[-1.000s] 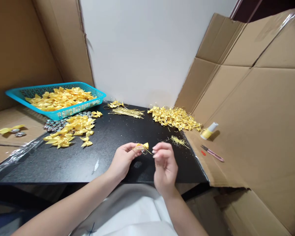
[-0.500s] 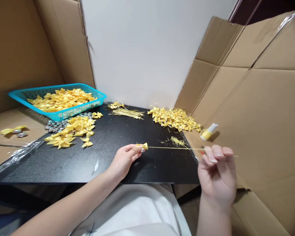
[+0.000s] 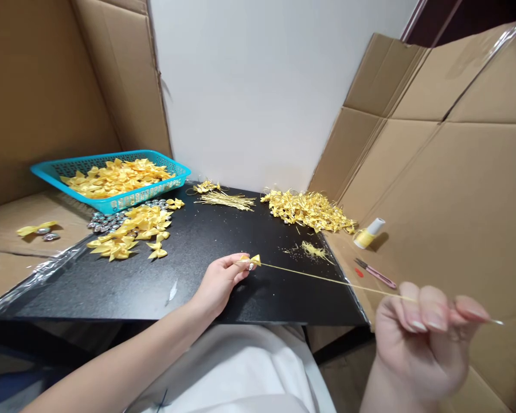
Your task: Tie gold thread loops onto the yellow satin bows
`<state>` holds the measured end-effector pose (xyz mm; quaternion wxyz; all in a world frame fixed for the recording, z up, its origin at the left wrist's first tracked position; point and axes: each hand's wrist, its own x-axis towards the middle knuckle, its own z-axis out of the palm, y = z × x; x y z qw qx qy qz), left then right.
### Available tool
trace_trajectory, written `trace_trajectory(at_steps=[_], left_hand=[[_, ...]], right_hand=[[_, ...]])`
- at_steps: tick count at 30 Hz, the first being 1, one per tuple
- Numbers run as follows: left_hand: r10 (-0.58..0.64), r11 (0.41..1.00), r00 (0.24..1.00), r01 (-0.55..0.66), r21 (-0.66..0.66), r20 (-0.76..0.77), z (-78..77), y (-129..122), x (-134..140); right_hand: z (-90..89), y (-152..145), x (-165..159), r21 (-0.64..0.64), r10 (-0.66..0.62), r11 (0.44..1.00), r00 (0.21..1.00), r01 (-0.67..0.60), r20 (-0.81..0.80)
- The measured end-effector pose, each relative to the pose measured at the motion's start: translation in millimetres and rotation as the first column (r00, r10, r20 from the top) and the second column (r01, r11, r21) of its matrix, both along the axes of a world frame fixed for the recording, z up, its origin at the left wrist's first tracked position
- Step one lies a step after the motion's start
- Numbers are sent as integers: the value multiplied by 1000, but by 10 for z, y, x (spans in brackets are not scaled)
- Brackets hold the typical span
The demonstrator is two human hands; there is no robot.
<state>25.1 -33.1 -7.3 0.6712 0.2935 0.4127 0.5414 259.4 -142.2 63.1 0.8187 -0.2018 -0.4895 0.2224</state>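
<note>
My left hand (image 3: 219, 281) pinches a small yellow ribbon bow (image 3: 256, 260) above the front of the black table. A silvery bead (image 3: 251, 266) shows by its fingertips. From the bow a thin gold cord (image 3: 313, 275) runs taut to the right. My right hand (image 3: 427, 335), closed, grips the cord near its far end; a slim shiny tip (image 3: 497, 322) sticks out past the fingers and looks like a needle, though I cannot be sure.
A teal basket (image 3: 112, 205) of yellow bows stands at back left, with loose bows (image 3: 144, 221) and silvery beads (image 3: 105, 222) before it. Cut cords (image 3: 226, 199), a heap of finished bows (image 3: 307, 209), a thread spool (image 3: 370, 233) and pink snips (image 3: 376, 273) lie rightward. Cardboard walls surround the table.
My right hand has moved right, down and closer, drawing the cord longer, now slanting downward. The pink snips have come into view. My left hand stays nearly in place.
</note>
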Motion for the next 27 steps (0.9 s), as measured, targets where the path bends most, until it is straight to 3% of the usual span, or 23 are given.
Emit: trace_trajectory(at_steps=[3,8,14,22,25,27], left_hand=[[10,999,999,-8,36,-39,13,-4,-4],[-10,998,998,14,64,-67,14,-2,-21],[10,998,1000,-8,55,-25,-9,-15,-27],[-16,990,983,41,133,-181,-62,17,-31],[-34,985,975,70,159,-219,-56,9,-36],[-62,978,961,113,178,-271,-30,-18,-29]], right_hand=[[11,27,14,27,-47,998,998,48,-43],[24,57,-21,2,53,999,999,-53,8],[8,23,36,27,56,998,997,-55,-44],[57,-8,145,26,-82,996,993,84,-88],[8,42,17,24,-40,999,991,43,-124],[-88,100,-199,-31,12,999,999,-14,-51]])
